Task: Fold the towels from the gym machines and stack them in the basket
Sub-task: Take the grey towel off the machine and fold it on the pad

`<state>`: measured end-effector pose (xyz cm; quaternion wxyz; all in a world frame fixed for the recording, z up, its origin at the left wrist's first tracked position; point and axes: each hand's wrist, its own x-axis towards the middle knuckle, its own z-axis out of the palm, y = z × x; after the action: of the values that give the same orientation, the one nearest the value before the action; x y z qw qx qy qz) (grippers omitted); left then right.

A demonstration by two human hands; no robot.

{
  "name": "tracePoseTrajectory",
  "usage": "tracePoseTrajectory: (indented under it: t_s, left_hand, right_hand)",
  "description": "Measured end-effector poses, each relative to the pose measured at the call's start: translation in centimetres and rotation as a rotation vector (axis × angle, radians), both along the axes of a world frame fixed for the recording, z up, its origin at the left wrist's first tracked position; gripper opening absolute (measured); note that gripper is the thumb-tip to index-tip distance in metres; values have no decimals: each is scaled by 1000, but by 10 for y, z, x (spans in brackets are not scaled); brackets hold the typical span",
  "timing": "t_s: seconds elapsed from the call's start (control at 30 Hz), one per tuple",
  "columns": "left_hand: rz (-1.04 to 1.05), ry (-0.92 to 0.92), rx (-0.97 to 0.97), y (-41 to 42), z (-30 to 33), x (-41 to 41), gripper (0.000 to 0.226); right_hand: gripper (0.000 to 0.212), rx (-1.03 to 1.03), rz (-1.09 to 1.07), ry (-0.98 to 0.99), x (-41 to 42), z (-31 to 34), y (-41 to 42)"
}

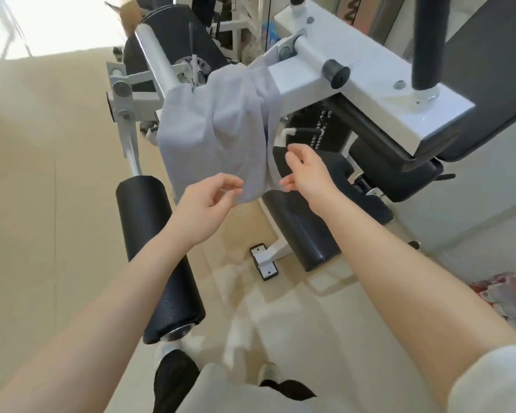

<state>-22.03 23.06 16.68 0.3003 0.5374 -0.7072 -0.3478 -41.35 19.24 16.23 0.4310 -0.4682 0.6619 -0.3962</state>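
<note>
One towel [218, 135] draped on machine [370, 93]; left hand [204, 201], right hand [306, 171]: fingers apart.

Head view, steeply downward, probably close

1. Towels: one, a pale grey towel [218, 135] draped over the machine.
2. Gym machines: one white-framed gym machine [379, 93].
3. Black foam roller pads: two, a near roller pad [158, 257] and a lower roller pad [304, 231].
4. Hands: two, left hand [209, 204] and right hand [307, 171].
</note>
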Motion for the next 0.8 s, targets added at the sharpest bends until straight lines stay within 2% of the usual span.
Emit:
tracePoseTrajectory:
  t_s: [0.17,0.27,0.3,0.43,0.57,0.63,0.67,0.73,0.8]
  left_hand:
    - [-284,44,-160,-49,28,31,24]
    - [-434,56,-114,-77,36,49,22]
    - [-470,65,-90,-84,36,55,21]
    - [-673,55,-51,-92,34,65,22]
    - [-872,77,-92,-81,29,66,26]
    - [-971,92,-193,-70,30,60,28]
    - [-1029,87,-273,-64,31,55,29]
    - [-1184,-29,-420,-49,31,44,30]
    - [-1397,-334,-495,-35,22,36,28]
  right_hand:
    - [50,60,-153,-203,42,-1,-44]
    - [22,27,-231,-261,63,-3,-44]
    - [17,8,-277,-251,71,-2,-41]
    - [29,-5,-465,-107,92,-2,-6]
    - [29,77,-238,-197,120,4,57]
    - [41,174,-114,-160,131,6,86]
    - [41,226,-67,-103,135,5,98]
    - [23,330,-38,-2,143,0,121]
    - [20,393,-78,35,149,-8,146]
